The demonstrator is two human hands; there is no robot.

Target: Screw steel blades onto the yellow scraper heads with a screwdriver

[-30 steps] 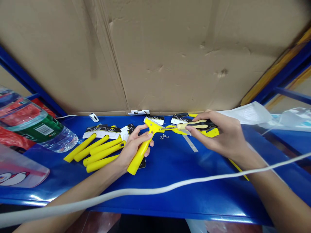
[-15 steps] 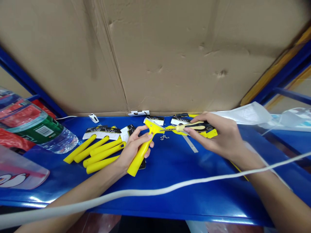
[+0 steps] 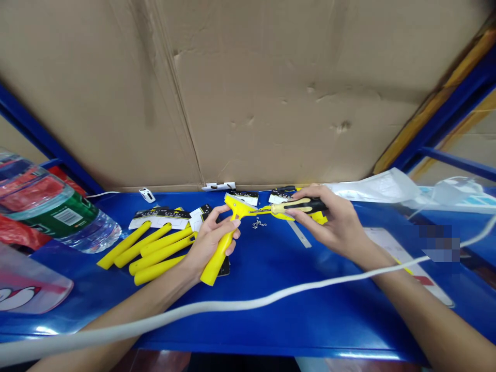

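Note:
My left hand (image 3: pixel 211 238) is closed around a yellow scraper (image 3: pixel 217 258), its wide head tilted up and its handle pointing down toward me. In my right hand (image 3: pixel 333 214) is a screwdriver (image 3: pixel 296 206) with a cream and black handle. Its shaft points left, and the tip meets the scraper head near the screw area; the exact contact is too small to make out. Several small screws and nuts (image 3: pixel 257 224) lie on the blue surface just beyond. A flat metal blade (image 3: pixel 300 235) rests below the screwdriver. Left of my left hand lie several yellow handles (image 3: pixel 160 253).
A blue shelf (image 3: pixel 271 274) carries everything, with a cardboard wall (image 3: pixel 251 103) behind. A large water bottle (image 3: pixel 65 206) and a translucent container (image 3: pixel 31 284) stand at left. Black-and-white cards (image 3: pixel 158 218) lie behind the handles. A white cable (image 3: pixel 248 306) crosses in front.
The view has shifted slightly, showing more of a white card at right. Both hands keep their grips, and the screwdriver tip stays at the scraper head.

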